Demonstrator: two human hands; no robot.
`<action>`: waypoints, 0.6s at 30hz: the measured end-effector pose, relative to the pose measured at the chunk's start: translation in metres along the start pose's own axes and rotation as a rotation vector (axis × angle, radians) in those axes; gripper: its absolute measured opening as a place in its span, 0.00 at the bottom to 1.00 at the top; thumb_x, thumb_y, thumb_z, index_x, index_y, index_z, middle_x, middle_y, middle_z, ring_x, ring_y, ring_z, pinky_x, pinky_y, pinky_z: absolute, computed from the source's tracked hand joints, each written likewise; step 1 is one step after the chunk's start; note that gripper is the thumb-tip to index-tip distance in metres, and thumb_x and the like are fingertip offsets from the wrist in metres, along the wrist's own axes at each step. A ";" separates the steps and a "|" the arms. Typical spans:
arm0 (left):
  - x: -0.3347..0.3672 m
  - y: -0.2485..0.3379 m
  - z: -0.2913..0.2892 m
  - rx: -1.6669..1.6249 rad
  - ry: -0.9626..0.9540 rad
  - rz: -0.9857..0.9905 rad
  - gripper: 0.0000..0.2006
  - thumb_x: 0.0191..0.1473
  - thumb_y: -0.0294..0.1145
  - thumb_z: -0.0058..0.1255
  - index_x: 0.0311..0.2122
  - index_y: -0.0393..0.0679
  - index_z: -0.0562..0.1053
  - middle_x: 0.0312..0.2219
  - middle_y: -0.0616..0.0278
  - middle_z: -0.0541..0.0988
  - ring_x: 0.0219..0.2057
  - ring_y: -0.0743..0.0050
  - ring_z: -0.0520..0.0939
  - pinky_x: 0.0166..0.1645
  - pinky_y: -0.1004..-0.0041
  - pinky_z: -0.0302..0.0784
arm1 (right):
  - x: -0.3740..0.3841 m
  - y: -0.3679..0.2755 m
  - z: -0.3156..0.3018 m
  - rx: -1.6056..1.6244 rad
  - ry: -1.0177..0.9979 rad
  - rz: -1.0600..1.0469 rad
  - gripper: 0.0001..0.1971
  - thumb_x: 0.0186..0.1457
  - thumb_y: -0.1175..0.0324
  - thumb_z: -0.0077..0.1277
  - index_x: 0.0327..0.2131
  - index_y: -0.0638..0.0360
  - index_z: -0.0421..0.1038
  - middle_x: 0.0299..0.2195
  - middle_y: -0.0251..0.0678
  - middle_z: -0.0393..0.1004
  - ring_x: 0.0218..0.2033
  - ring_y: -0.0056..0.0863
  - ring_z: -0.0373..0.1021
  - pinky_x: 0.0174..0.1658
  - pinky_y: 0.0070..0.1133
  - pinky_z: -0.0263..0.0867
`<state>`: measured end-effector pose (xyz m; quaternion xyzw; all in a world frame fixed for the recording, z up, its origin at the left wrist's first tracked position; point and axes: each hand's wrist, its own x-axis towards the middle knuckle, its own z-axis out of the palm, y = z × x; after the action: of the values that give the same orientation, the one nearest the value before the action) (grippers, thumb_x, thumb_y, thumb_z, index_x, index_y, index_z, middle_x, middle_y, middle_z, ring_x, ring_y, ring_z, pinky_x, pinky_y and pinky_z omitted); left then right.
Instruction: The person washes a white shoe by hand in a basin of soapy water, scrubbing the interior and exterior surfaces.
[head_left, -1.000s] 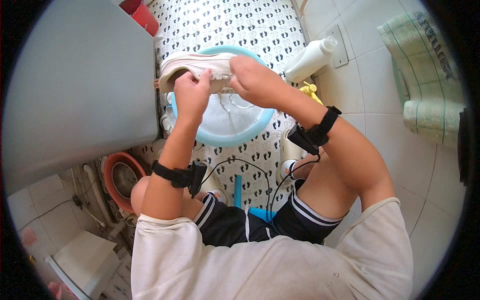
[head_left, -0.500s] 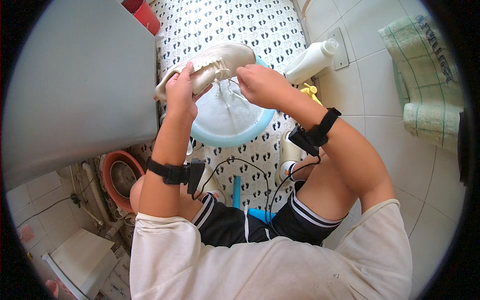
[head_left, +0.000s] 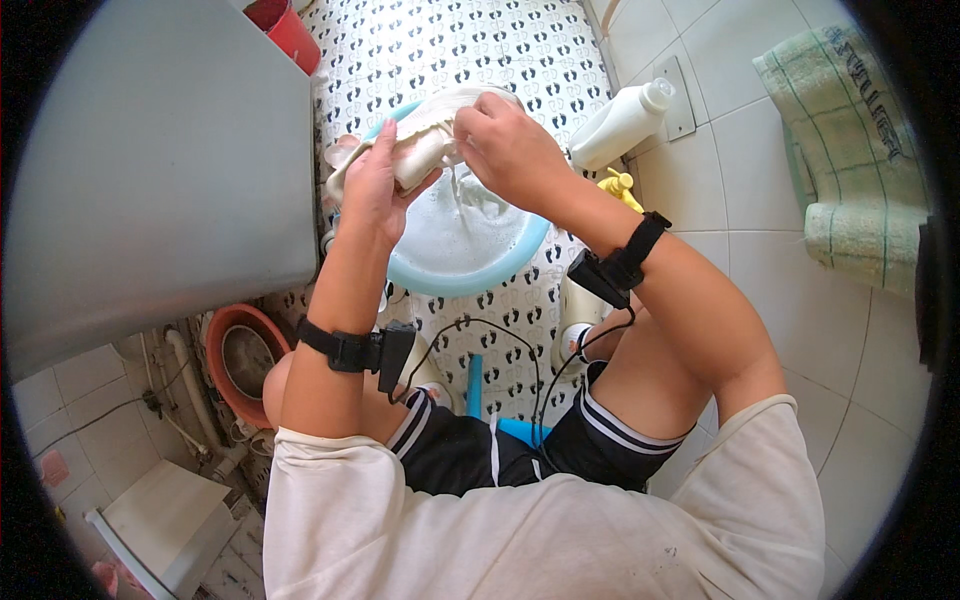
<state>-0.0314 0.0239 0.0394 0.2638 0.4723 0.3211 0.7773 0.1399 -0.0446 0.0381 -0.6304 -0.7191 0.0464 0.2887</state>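
A cream lace-up shoe (head_left: 425, 135) is held tilted above a light-blue basin (head_left: 478, 277) of cloudy, sudsy water. My left hand (head_left: 372, 185) grips it near the heel opening, thumb on top and fingers beneath. My right hand (head_left: 505, 150) is closed at the lacing, its fingers pinched at the shoelace (head_left: 457, 190), though their tips are partly hidden. Loose lace ends hang down toward the water. Something whitish (head_left: 487, 203) shows in the water under my right hand.
A white bottle (head_left: 622, 125) and a yellow nozzle (head_left: 620, 187) stand by the right wall. At left are a grey appliance (head_left: 160, 180), a red bucket (head_left: 290, 38) and a terracotta-coloured tub (head_left: 217, 345). A green checked towel (head_left: 850, 130) hangs at right. Cables (head_left: 480, 320) run between my wrist straps.
My right hand has moved left and up from beside the shoe onto its lacing. The shoe has turned and shifted slightly to the right in my left hand.
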 end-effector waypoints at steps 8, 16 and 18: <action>0.009 -0.007 -0.013 0.264 -0.277 0.049 0.24 0.56 0.28 0.57 0.56 0.35 0.64 0.50 0.54 0.73 0.50 0.64 0.78 0.50 0.65 0.83 | 0.007 0.002 0.000 0.162 0.005 0.008 0.06 0.59 0.69 0.47 0.34 0.61 0.66 0.27 0.47 0.72 0.33 0.49 0.71 0.36 0.39 0.66; 0.003 0.001 -0.005 0.608 -0.246 0.208 0.22 0.54 0.27 0.59 0.53 0.35 0.69 0.45 0.54 0.77 0.43 0.68 0.82 0.43 0.70 0.85 | 0.007 -0.003 -0.015 0.295 -0.112 0.096 0.06 0.58 0.70 0.47 0.36 0.61 0.66 0.29 0.50 0.75 0.33 0.51 0.72 0.36 0.40 0.67; 0.004 -0.002 -0.005 0.641 -0.210 0.214 0.20 0.54 0.27 0.58 0.51 0.35 0.71 0.43 0.55 0.78 0.40 0.69 0.83 0.42 0.71 0.85 | 0.008 -0.003 -0.017 0.324 -0.086 0.062 0.06 0.58 0.70 0.47 0.37 0.61 0.67 0.29 0.50 0.75 0.33 0.51 0.72 0.37 0.40 0.67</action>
<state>-0.0338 0.0260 0.0336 0.5739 0.4361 0.2074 0.6614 0.1454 -0.0426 0.0565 -0.5950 -0.6940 0.1975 0.3539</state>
